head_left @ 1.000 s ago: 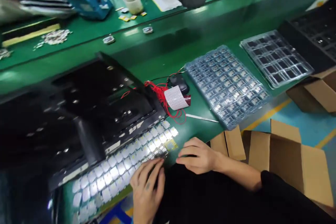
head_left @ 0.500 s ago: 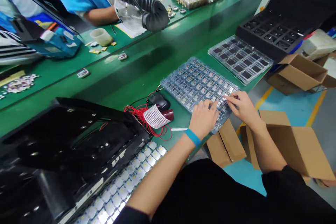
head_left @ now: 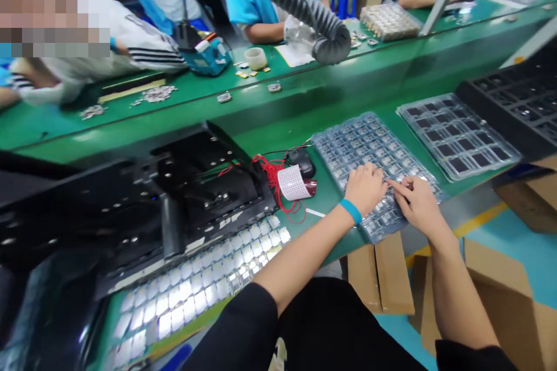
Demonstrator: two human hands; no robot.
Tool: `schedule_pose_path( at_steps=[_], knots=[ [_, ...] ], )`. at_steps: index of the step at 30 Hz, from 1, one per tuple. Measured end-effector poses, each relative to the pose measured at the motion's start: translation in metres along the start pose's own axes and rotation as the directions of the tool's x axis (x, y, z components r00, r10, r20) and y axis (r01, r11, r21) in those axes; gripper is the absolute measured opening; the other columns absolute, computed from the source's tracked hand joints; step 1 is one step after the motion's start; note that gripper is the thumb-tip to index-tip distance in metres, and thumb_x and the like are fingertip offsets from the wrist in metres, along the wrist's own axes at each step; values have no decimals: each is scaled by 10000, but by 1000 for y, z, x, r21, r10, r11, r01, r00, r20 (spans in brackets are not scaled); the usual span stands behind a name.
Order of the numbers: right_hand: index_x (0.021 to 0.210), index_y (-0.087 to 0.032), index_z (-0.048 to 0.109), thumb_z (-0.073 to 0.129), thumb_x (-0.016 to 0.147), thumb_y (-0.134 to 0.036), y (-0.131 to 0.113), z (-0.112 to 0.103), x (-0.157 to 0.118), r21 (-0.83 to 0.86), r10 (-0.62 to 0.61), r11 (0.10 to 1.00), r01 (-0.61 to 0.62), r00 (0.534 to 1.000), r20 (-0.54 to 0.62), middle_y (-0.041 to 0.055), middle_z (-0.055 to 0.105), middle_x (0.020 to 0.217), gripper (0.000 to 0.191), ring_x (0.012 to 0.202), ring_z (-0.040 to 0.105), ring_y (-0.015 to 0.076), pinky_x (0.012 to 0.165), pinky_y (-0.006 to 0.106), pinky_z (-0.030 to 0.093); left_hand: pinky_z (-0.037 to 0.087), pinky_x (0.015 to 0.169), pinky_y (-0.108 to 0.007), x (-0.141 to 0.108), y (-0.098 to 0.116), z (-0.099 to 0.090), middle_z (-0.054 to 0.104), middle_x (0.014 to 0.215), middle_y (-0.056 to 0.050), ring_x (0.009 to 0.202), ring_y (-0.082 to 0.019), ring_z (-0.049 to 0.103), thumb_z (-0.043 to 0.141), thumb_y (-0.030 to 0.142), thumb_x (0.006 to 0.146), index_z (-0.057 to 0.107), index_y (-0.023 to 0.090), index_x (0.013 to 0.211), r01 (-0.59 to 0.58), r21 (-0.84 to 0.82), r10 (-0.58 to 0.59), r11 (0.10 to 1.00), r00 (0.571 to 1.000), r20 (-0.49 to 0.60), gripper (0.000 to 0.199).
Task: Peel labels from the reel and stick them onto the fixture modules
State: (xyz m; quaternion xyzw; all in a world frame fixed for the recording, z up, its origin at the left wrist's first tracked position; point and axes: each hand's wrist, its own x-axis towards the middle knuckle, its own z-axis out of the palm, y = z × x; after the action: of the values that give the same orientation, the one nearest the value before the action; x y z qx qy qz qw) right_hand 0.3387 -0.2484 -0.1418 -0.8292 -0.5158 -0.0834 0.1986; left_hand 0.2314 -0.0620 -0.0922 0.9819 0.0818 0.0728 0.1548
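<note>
A clear plastic tray [head_left: 361, 133] with rows of small pockets, filled with small metallic square parts, lies at an angle on the green bench. Over its near half rests my left hand [head_left: 365, 190], wearing a blue wristband; its fingers are bent and close together, and their tips are partly hidden. My right hand [head_left: 416, 202] is just to the right, above the same tray. Its thumb and index finger come together near the left fingertips, and whatever small thing is between them is too small to name.
Another clear tray [head_left: 461, 133] with dark squares lies to the right, beside a black foam tray [head_left: 517, 98]. Left are a mouse [head_left: 301, 161], red wire [head_left: 273, 174], a black monitor [head_left: 174, 203] and rows of shiny square parts [head_left: 209, 264]. Cardboard boxes [head_left: 380, 275] stand below. Co-workers sit opposite.
The view has swung left, showing more of the monitor and the shiny parts. My hands have drawn closer together over the tray, fingertips now nearly meeting.
</note>
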Motion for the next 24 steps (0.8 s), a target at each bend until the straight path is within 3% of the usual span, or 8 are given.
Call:
schedule_pose_path(
  at_steps=[3, 6, 9, 12, 15, 19, 21, 24],
  knots=[
    [1268, -234, 712, 506, 981, -293, 5, -4, 6, 1, -21, 1000, 21, 1000, -2, 131, 563, 1017, 358, 903, 528, 280, 831, 468, 463, 434, 907, -406, 8, 3, -6, 556, 1228, -130, 1118, -269, 551, 432, 370, 1046, 553, 193, 1239, 8, -29, -8, 1000, 1000, 5, 288],
    [1237, -202, 714, 497, 988, -331, 8, -9, 12, 4, -21, 1000, 21, 1000, -16, 139, 568, 1010, 355, 938, 543, 301, 855, 488, 467, 432, 922, -409, -1, 11, -26, 585, 1219, -98, 1126, -252, 548, 371, 256, 1055, 557, 219, 1226, -2, -67, 2, 998, 1000, 4, 255],
    [1208, -185, 687, 500, 984, -389, 9, -18, 15, 30, 9, 1000, -8, 999, -46, 150, 586, 1037, 356, 996, 564, 323, 900, 513, 475, 442, 920, -394, -40, 20, -61, 600, 1233, -77, 1085, -223, 559, 305, 212, 1057, 559, 255, 1248, -39, -127, 39, 991, 999, -3, 321],
    [1088, -211, 667, 506, 984, -416, -5, -32, 16, 67, 61, 996, -55, 993, -96, 157, 609, 1054, 280, 1076, 573, 352, 967, 560, 453, 465, 882, -363, -103, 17, -95, 625, 1169, -80, 1027, -212, 570, 378, 236, 1045, 590, 286, 1235, -162, -249, 159, 955, 987, -34, 289],
    [1015, -273, 630, 491, 997, -385, -47, -52, 18, 90, 100, 992, -84, 977, -187, 145, 642, 993, 179, 1068, 592, 370, 997, 613, 414, 471, 795, -342, -169, -4, -110, 644, 999, -67, 920, -205, 570, 426, 223, 1028, 613, 256, 1189, -121, -263, 107, 957, 992, -67, 248],
    [1071, -329, 613, 527, 975, -472, -136, -62, 21, 166, 65, 986, -16, 954, -294, 113, 620, 833, 193, 789, 632, 320, 746, 515, 510, 456, 758, -344, -237, -43, -99, 638, 934, -51, 872, -200, 558, 419, 187, 1025, 616, 213, 1069, 107, -183, -137, 977, 978, -159, 204],
    [1103, -336, 644, 485, 1004, -405, -180, -51, 20, 233, -4, 971, 58, 975, -223, 96, 630, 827, 199, 753, 632, 294, 680, 465, 509, 448, 772, -360, -257, -58, -88, 639, 962, -58, 899, -211, 556, 429, 189, 1025, 611, 201, 1051, 196, -117, -212, 974, 967, -141, 184],
    [1153, -307, 662, 456, 1041, -246, -228, -22, 15, 424, -176, 891, 165, 984, -14, 59, 699, 907, 242, 807, 660, 235, 727, 404, 518, 452, 806, -389, -272, -72, -75, 643, 1041, -78, 955, -238, 550, 462, 190, 1015, 620, 195, 1079, 238, -14, -238, 971, 969, -64, 170]
  ],
)
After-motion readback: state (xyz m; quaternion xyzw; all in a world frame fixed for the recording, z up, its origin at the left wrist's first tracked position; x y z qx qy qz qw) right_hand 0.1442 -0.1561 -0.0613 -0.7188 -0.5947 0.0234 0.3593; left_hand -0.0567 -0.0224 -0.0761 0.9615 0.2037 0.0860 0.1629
